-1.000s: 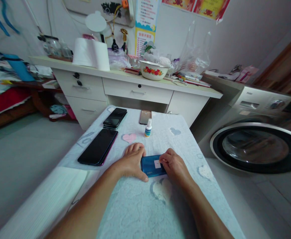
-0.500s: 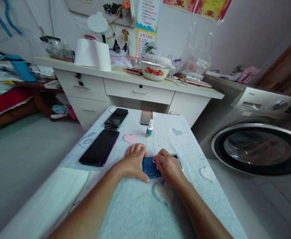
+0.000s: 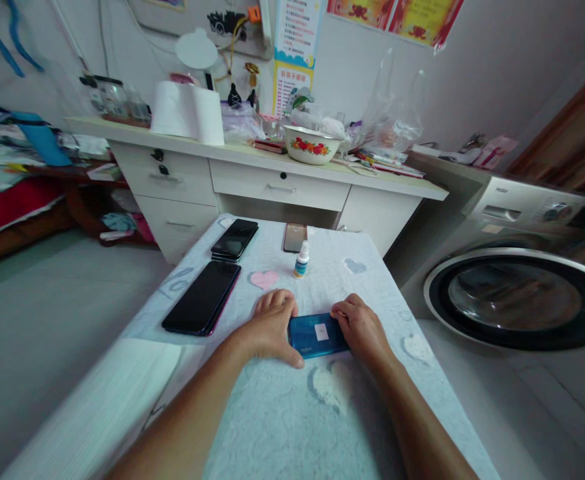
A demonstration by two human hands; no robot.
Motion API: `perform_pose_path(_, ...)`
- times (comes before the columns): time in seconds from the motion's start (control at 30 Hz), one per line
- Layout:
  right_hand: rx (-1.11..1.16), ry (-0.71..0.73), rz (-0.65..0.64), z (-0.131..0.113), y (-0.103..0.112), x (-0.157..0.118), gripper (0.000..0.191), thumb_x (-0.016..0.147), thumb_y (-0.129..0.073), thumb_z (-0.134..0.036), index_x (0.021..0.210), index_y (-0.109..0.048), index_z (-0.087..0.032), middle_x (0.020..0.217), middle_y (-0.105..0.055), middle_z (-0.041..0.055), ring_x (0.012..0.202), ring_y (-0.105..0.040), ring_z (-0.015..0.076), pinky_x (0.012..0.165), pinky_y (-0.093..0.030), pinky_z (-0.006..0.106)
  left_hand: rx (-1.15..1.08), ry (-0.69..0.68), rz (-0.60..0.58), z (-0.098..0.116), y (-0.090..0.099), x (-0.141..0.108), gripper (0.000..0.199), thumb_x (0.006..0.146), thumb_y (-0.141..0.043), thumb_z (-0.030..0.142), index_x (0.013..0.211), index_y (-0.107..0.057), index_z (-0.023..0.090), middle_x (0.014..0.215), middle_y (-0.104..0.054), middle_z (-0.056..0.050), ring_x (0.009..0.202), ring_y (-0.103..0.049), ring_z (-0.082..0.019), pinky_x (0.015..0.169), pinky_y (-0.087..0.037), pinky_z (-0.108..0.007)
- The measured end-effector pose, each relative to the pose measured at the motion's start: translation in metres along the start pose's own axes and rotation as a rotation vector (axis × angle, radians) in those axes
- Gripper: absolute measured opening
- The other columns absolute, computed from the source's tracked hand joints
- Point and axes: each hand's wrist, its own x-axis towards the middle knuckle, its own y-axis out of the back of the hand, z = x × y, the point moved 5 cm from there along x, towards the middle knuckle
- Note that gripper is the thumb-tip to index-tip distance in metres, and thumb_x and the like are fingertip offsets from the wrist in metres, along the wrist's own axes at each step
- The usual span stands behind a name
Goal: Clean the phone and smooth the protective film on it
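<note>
A blue smartphone [image 3: 305,337] lies back side up on the cloth, with a small white sticker on it. My left hand [image 3: 271,327] braces its left end, thumb along the near edge and fingers at the far edge. Curled over the phone's right end is my right hand [image 3: 365,330], its fingers pinched together; whatever they hold, if anything, is hidden. Just beyond the phone stands a small white spray bottle [image 3: 301,261] with a blue and yellow label.
Black phones lie stacked at left, a larger stack [image 3: 202,297] and a smaller one [image 3: 234,239]. A brownish phone [image 3: 295,237] lies at the far edge. Beyond are a white desk [image 3: 280,175] with a flowered bowl [image 3: 311,145] and, at right, a washing machine [image 3: 497,220].
My right hand has slid right along the phone, from its middle to its right end, uncovering the white sticker. My left hand stays at the left end.
</note>
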Motion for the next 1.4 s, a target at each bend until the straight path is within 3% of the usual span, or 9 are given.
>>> perform_pose_path(0.23, -0.041, -0.047, -0.004, 0.001, 0.001, 0.000, 0.022, 0.090, -0.047, -0.023, 0.090, -0.068, -0.022, 0.091, -0.056, 0.0034, 0.080, -0.056, 0.0126, 0.072, -0.037, 0.021, -0.004, 0.012, 0.000, -0.001, 0.000, 0.000, 0.080, 0.030, -0.080, 0.056, 0.094, -0.044, 0.024, 0.116, -0.038, -0.004, 0.117, -0.035, -0.028, 0.102, -0.029, -0.038)
perform_pose_path(0.57, -0.223, -0.036, -0.119, -0.009, 0.003, 0.005, 0.026, 0.091, -0.043, -0.023, 0.093, -0.068, -0.023, 0.093, -0.057, 0.0042, 0.074, -0.055, 0.0127, 0.065, -0.034, 0.023, -0.008, 0.006, 0.013, -0.004, -0.002, 0.001, 0.082, 0.028, -0.080, 0.056, 0.094, -0.044, 0.024, 0.116, -0.038, -0.004, 0.116, -0.036, -0.030, 0.102, -0.029, -0.039)
perform_pose_path(0.93, -0.111, 0.049, -0.077, -0.036, -0.012, 0.002, 0.023, 0.090, -0.043, -0.019, 0.090, -0.066, -0.023, 0.092, -0.055, 0.0029, 0.075, -0.056, 0.0113, 0.066, -0.036, 0.020, -0.005, -0.002, 0.038, -0.001, 0.000, -0.001, 0.077, 0.035, -0.077, 0.058, 0.095, -0.043, 0.022, 0.111, -0.041, -0.005, 0.112, -0.039, -0.029, 0.099, -0.033, -0.041)
perform_pose_path(1.1, -0.074, 0.067, -0.051, -0.028, -0.009, 0.001, 0.023, 0.087, -0.044, -0.016, 0.089, -0.065, -0.023, 0.092, -0.054, 0.0022, 0.077, -0.056, 0.0109, 0.069, -0.036, 0.020, -0.018, 0.036, 0.018, -0.003, -0.001, -0.001, 0.080, 0.032, -0.079, 0.057, 0.094, -0.042, 0.022, 0.120, -0.038, -0.008, 0.120, -0.035, -0.032, 0.102, -0.031, -0.042)
perform_pose_path(1.4, -0.132, -0.057, -0.025, -0.009, -0.004, 0.004, 0.022, 0.087, -0.045, -0.018, 0.089, -0.066, -0.021, 0.091, -0.055, 0.0031, 0.075, -0.054, 0.0118, 0.067, -0.035, 0.022, -0.068, 0.049, -0.040, -0.005, 0.002, -0.004, 0.079, 0.030, -0.082, 0.051, 0.093, -0.043, 0.022, 0.127, -0.035, -0.007, 0.127, -0.029, -0.032, 0.105, -0.029, -0.040)
